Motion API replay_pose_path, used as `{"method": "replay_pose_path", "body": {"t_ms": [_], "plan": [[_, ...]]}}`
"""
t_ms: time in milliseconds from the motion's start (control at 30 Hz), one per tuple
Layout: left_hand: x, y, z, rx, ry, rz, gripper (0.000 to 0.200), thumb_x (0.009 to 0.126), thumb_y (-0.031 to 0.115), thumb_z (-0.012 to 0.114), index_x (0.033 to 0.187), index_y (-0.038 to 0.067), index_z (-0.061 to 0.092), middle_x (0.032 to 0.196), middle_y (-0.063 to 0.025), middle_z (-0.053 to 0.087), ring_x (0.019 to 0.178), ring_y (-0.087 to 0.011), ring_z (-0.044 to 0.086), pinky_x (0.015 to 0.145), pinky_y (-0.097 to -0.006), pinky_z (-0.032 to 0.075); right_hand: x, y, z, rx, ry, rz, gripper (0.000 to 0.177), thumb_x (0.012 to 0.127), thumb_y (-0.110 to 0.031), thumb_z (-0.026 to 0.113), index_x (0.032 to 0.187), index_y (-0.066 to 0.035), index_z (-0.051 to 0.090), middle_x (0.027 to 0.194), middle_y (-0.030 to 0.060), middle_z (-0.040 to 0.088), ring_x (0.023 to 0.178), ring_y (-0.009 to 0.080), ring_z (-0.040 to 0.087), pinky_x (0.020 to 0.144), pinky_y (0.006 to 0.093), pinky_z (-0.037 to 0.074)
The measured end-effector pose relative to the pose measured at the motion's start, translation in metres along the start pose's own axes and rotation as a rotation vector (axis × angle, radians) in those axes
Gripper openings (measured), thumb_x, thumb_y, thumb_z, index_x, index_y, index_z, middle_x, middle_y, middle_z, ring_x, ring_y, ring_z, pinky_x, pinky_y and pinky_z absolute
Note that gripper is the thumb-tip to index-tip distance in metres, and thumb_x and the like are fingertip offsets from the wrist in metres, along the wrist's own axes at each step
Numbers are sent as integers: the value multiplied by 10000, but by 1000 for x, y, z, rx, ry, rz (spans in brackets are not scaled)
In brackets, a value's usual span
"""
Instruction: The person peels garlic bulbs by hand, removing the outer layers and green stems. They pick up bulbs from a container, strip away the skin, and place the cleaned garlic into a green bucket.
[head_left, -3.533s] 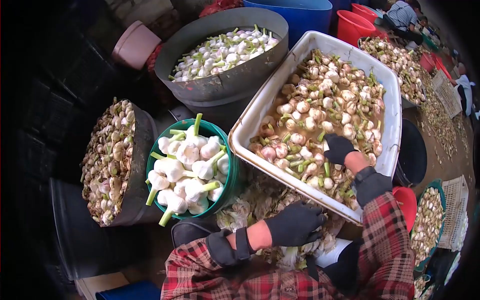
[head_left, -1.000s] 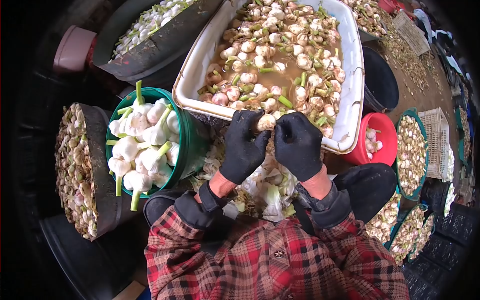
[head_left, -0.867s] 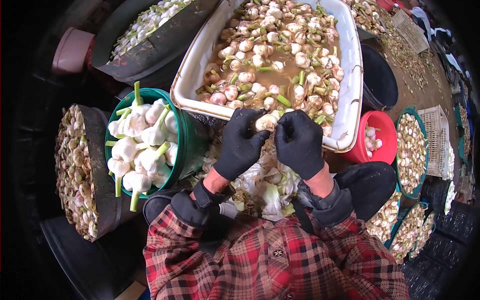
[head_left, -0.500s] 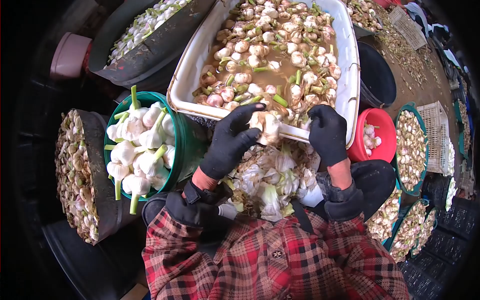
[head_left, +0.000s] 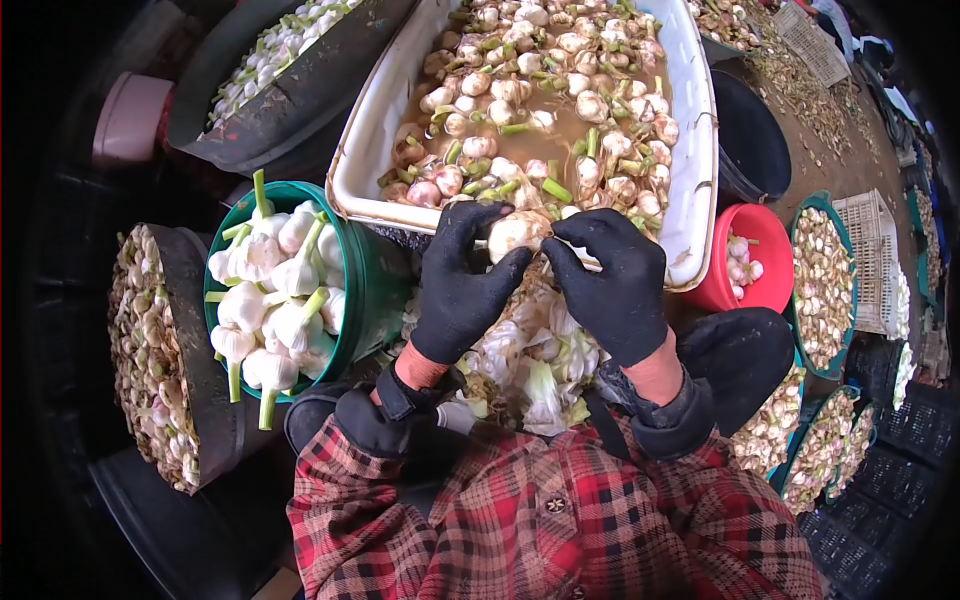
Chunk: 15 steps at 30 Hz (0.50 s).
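A brownish garlic bulb (head_left: 518, 234) is held by my left hand (head_left: 465, 280) in a black glove, between thumb and fingers, near the front rim of a white tub (head_left: 350, 190). My right hand (head_left: 613, 285), also gloved in black, pinches at the right side of the same bulb with thumb and fingertips. Many garlic bulbs lie in murky water inside the tub. Below my hands is a heap of peeled garlic skins (head_left: 540, 365).
A green bucket (head_left: 375, 290) of clean white bulbs stands at the left, beside a dark container of unpeeled garlic (head_left: 150, 370). A red bowl (head_left: 775, 255) with a few bulbs is at the right, near green-rimmed baskets (head_left: 822, 290) and a pale crate (head_left: 868, 260).
My right hand has moved left onto the bulb. The bulb has turned, its pale stem no longer points right across the tub's rim, and my left hand has shifted slightly.
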<state>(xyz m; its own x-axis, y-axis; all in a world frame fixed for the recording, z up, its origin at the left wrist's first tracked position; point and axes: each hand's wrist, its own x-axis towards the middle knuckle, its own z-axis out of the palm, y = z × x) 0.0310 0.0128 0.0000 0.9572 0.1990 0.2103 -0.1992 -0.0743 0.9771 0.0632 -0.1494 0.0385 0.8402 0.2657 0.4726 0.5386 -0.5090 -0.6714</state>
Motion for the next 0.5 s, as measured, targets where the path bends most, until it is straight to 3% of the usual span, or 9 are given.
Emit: {"method": "replay_pose_path", "body": {"t_ms": [67,133,167,233,467,500], "plan": [[-1,1,0,73,2,83,394,725,-6,726,1096,25,599,1030,-94,555,933,-183,581,803,-276,470,-1,-1,0,-48,13,-41,112,725,-68,716,830,-52,679,811,98,643,739,286,635,648,368,504],[-3,9,-2,241,-38,167,431,696,-77,721,1101,-21,585,1083,-84,525,1062,-189,526,947,-296,413,-2,-3,-1,-92,-2,-60,72,719,-45,686,781,-59,652,766,95,610,706,293,612,621,378,489],[-3,9,-1,240,-40,165,431,696,-77,721,1101,-21,585,1083,-84,525,1062,-189,526,947,-296,413,-2,-3,0,-93,-3,-58,72,719,-45,686,781,-59,652,766,95,610,706,293,612,621,378,489],[-2,8,0,260,-16,235,398,679,-20,726,1059,25,620,1015,-134,533,939,-273,555,786,-324,459,-2,-3,1,-116,0,-81,73,699,-31,668,741,-61,616,732,98,578,687,301,592,601,387,475],[-2,6,-1,314,-59,290,402,678,-9,739,1061,20,624,1004,-133,517,910,-279,548,787,-329,457,-7,10,7,-94,2,-102,98,663,-24,661,718,-56,586,720,99,565,686,305,586,597,395,467],[-2,6,-2,284,-95,235,416,682,-26,742,1078,5,620,1041,-113,524,967,-240,532,847,-313,433,-8,14,7,-51,-2,-92,98,660,-18,659,717,-53,587,711,101,567,671,306,588,589,388,468]]}}
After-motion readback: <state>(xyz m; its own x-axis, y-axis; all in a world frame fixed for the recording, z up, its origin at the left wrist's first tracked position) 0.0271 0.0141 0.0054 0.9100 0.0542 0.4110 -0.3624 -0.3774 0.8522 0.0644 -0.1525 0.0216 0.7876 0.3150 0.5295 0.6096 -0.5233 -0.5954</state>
